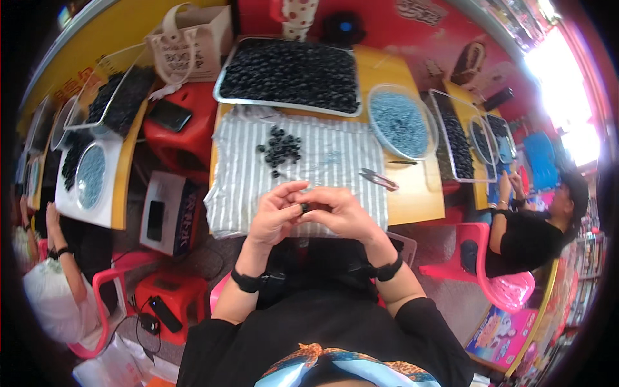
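My left hand (276,214) and my right hand (338,211) meet in front of my chest, over the near edge of a striped cloth (238,171). Between their fingertips is a small black round piece (304,208), gripped by both and partly hidden. Just beyond on the cloth lies a loose pile of similar black pieces (282,148). A few tiny light-blue bits (331,157) are scattered right of the pile. Farther right, a pair of small snips (378,179) rests on the cloth, nearest to my right hand.
A wide tray of black pieces (290,74) stands at the table's far side. At right is a round tub of light-blue bits (398,124). A red stool (184,129) holding a phone (169,115) adjoins the table. Other people (529,226) sit at neighbouring tables on both sides.
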`<state>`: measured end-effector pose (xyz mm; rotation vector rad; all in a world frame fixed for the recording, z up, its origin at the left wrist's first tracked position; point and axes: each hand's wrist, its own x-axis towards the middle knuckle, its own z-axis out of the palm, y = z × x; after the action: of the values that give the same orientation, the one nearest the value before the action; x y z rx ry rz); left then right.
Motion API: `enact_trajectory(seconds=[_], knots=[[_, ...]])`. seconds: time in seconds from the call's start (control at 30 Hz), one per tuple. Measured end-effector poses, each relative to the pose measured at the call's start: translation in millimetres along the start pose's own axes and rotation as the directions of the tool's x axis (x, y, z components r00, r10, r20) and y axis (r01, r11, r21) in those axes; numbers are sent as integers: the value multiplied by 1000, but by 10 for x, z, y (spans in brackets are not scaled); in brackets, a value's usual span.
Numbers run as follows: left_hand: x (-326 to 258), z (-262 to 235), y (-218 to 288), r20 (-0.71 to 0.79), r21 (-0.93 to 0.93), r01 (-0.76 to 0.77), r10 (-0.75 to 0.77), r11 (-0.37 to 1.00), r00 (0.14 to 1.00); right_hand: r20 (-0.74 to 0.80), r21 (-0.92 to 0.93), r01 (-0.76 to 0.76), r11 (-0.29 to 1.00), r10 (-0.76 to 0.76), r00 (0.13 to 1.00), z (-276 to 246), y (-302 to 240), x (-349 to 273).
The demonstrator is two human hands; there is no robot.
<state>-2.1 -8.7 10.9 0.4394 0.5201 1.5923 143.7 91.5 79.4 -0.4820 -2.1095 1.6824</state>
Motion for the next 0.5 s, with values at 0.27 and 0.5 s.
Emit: enact_trajectory(seconds=[0.27,0.5], knots=[[-14,-39,48,-14,68,19,-18,997,1000,-36,-212,260,942,-274,961,2,69,-2],[55,-22,-36,59,88,-10,5,996,998,-543,-214,-58,975,-69,837,-1061,-26,-454]])
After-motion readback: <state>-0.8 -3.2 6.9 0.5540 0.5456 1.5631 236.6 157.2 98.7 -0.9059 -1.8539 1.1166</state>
